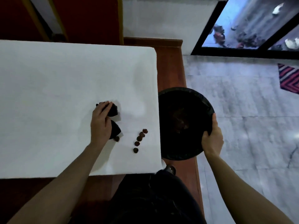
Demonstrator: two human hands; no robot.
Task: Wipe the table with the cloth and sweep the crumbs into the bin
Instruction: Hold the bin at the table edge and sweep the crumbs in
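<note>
Nearest to us, both forearms reach out over dark trousers. Our right hand (212, 139) curls its fingers over the near right rim of the black bin (186, 123), thumb outside, holding it just beside the right edge of the counter (64, 78), its mouth open towards us and some dim brownish bits lying inside. Our left hand (101, 122) lies on the white counter top with its fingers bent round the dark cloth (114, 120), which is bunched under the palm and sticks out to the right of it. The crumbs (140, 139) are small reddish-brown lumps in a loose line between the cloth and the counter's right edge, with one more touching the cloth's near corner. Farther off to the right are pale marble floor, a striped rug (289, 78) and a black-framed glass door (252, 26)
</note>
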